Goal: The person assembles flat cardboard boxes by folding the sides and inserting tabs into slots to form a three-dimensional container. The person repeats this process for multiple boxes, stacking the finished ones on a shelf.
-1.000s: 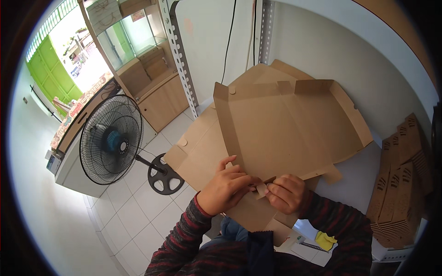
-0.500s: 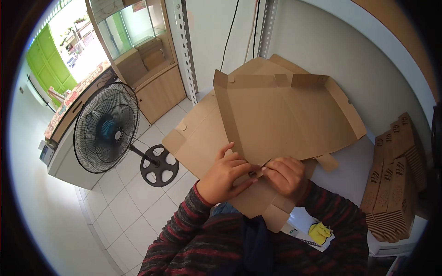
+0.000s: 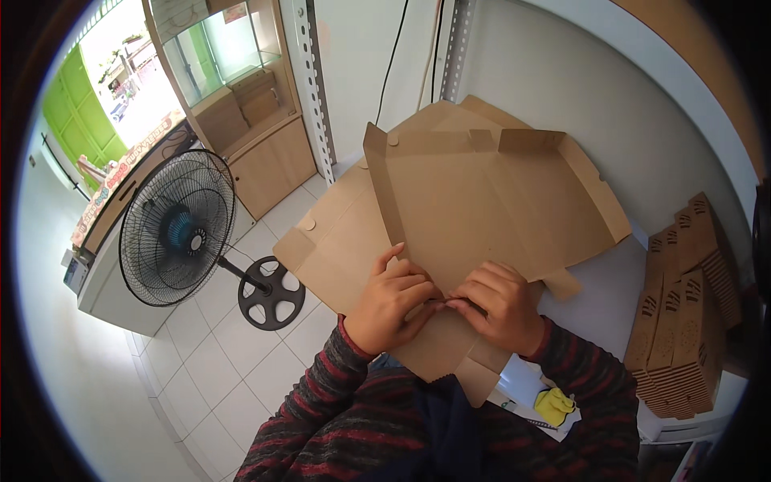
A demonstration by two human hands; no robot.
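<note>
A brown cardboard box blank lies in front of me with its side walls partly folded up. My left hand grips its near edge, thumb and fingertips pinched together and the index finger raised. Close beside it, my right hand pinches the same edge, fingers curled and fingertips almost touching the left ones. The small part between my fingertips is mostly hidden. Beneath the blank spread more flat cardboard sheets, one reaching toward my body. A loose-looking tab sticks out right of my right hand.
Stacks of folded brown boxes stand at the right on the white table. A yellow cloth-like item lies near my right forearm. On the tiled floor at left stands a black fan, before a wooden cabinet. Slotted metal posts rise behind.
My right hand has turned and moved slightly left, bringing its fingertips closer to the left hand's. The whole view has shifted a little; the box blank keeps its folded shape.
</note>
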